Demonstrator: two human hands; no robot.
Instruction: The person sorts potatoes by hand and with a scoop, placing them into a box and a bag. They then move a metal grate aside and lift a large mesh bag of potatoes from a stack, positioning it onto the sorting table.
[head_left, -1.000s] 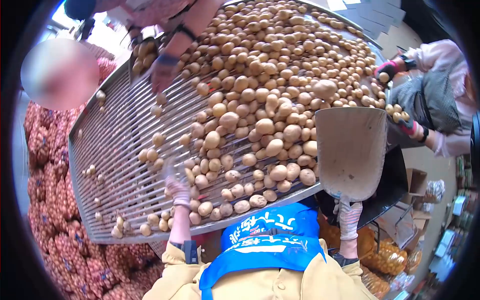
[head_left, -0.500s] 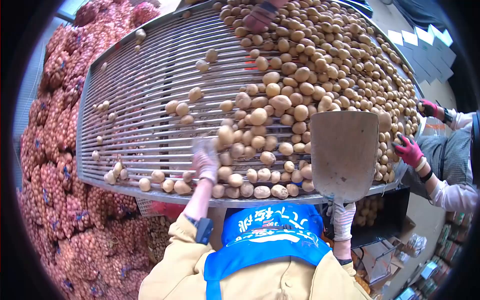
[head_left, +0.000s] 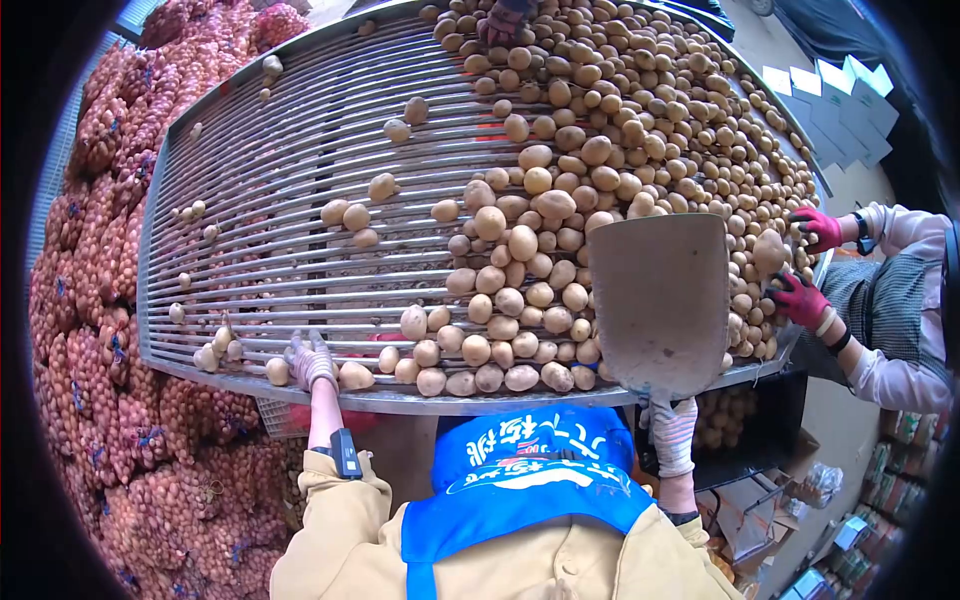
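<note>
Loose potatoes (head_left: 475, 350) lie heaped on a slatted metal sorting table (head_left: 270, 260), thickest on the right. My left hand (head_left: 312, 362), in a pale glove, is at the table's front edge with fingers stretched out. Single potatoes lie on both sides of it, and it seems to hold none. In a striped glove, my right hand (head_left: 672, 432) is closed around the short handle of a wide metal scoop shovel (head_left: 660, 305). The shovel's blade stands up in front of the potato heap and hides part of it.
Stacked net sacks (head_left: 190, 480) line the left side. A co-worker's pink-gloved hands (head_left: 800, 300) touch potatoes at the right end; another person's gloved hand (head_left: 503, 25) is at the far edge. A black crate (head_left: 755, 425) with potatoes stands below the table, right of me.
My left hand has moved left along the front edge, away from the potatoes it was among. Several potatoes there have shifted. The co-worker's hands on the right have moved along the heap.
</note>
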